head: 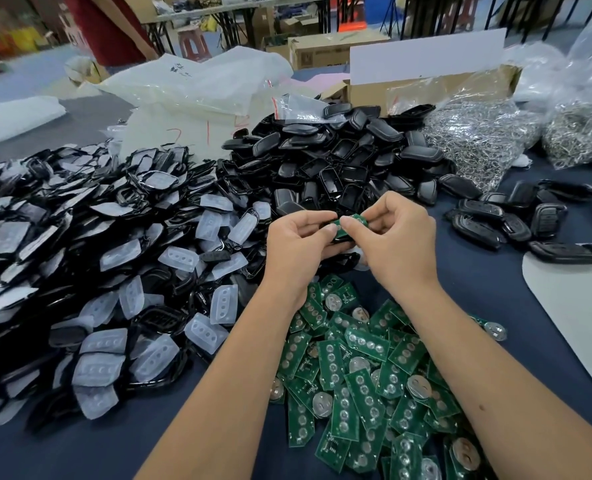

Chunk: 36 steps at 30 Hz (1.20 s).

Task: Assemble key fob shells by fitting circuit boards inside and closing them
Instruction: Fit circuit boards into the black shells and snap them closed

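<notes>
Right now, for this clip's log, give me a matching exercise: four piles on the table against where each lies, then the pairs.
Things:
1. green boards
2. clear button pads
3. empty black shells
4. closed fobs

Places:
A. far centre, beyond the hands
B. right of the hands
C. near, under the forearms
D. left of the hands

Pairs: 1-C, 2-D, 3-A, 4-B
</notes>
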Motion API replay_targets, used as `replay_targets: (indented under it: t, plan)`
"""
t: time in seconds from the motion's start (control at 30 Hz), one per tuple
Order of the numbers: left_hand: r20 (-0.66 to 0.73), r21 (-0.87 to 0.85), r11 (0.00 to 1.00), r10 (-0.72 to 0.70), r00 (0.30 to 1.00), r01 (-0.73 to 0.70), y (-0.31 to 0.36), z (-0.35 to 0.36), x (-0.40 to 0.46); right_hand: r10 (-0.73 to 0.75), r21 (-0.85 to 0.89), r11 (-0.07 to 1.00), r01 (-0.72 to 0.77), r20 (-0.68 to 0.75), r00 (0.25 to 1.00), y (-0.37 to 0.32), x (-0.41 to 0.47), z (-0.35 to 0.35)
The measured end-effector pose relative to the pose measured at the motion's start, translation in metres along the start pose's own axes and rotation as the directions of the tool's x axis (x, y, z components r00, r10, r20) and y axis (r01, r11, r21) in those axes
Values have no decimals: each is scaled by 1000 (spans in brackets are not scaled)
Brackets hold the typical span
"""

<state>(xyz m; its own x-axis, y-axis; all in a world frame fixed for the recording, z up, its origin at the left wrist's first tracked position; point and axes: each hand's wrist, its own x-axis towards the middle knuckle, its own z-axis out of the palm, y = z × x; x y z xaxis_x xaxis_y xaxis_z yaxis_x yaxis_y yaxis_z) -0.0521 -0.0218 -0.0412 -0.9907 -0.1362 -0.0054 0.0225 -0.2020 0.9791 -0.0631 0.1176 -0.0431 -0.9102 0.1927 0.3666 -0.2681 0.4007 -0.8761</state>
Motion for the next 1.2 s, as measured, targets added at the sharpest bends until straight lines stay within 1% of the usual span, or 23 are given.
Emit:
replay_targets:
  t: [0.17,0.4,0.47,0.57,0.77,0.83,0.97,1.07,1.13,1.2]
  plan:
    - [-14,-12,1000,-6,1000,6,-1,-1,-1,23,21,999,-25,133,991,2,4,-7]
    - [-45,16,999,-34,998,34,-1,0,-1,72,66,994,-88,210,975,4,7,-14]
    - [-37,25,999,-35,999,36,0,0,-1,79,33,996,-87,194,978,4,6,-14]
    - [-33,27,1000,-16,999,17,1,1,-1,59,-49,997,-53,130,990,2,3,-9]
    - [-44,40,999,2,999,-1,4,1,-3,85,-84,993,-81,45,995,0,-1,-11]
    - [-36,39,999,6,999,-5,5,0,-4,87,-72,994,-83,59,994,1,0,-14]
    - [-26,18,1000,22,999,-22,8,0,-4,39,-6,999,-39,195,980,0,3,-19]
    - [-96,-16,1000,9,995,-11,10,-3,-2,72,84,992,-92,219,973,-3,5,-16]
    - [-137,-99,995,-32,990,19,12,-2,0,125,175,971,-166,223,967,-7,7,-13]
    - [-158,-243,970,-74,985,34,17,-7,2,143,277,938,-210,242,960,-17,12,0]
